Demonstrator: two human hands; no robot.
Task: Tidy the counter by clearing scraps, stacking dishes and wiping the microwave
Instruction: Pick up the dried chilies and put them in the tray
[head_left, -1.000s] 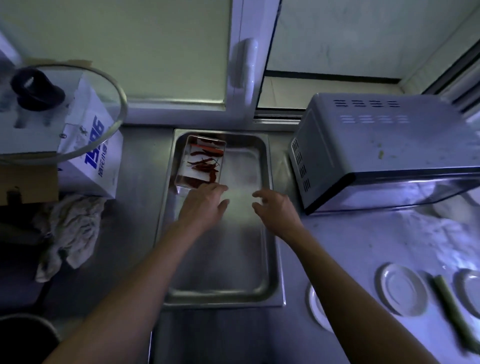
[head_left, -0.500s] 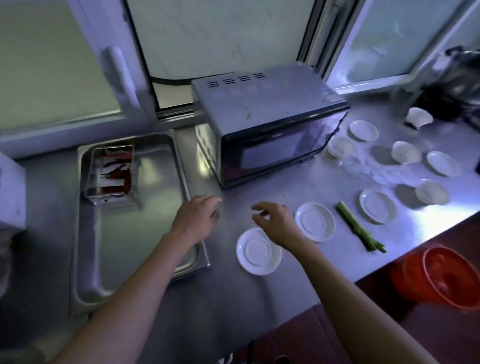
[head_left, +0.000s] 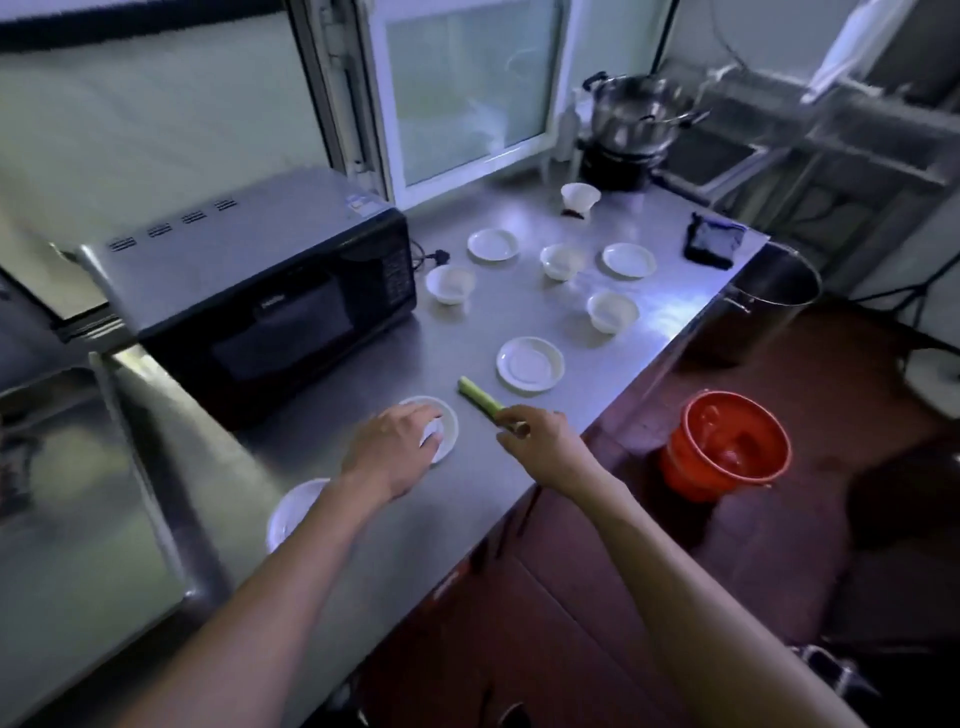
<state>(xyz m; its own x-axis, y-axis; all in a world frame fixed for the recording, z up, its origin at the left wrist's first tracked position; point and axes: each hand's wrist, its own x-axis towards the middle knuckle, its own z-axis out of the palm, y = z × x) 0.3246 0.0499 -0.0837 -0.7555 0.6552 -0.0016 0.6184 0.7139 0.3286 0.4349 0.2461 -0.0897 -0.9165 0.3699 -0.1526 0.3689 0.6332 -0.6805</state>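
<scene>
- Both hands have left the steel tray (head_left: 78, 519) and come right along the worktop (head_left: 332, 519)'s front edge.
- Left hand (head_left: 387, 452) lies fingers-down on a saucer (head_left: 444, 423); whether it grips, I cannot tell.
- Right hand (head_left: 543, 441) pinches the green stalk (head_left: 480, 396)'s near end, close to the front edge.
- Bare steel separates saucers and bowls beyond, right of the microwave (head_left: 260, 291).

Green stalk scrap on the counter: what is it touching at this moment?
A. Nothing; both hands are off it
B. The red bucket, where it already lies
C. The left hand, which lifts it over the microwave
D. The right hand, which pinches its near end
D: the right hand has its grip on the near end of the green stalk, which lies on the counter beside a saucer.
</scene>
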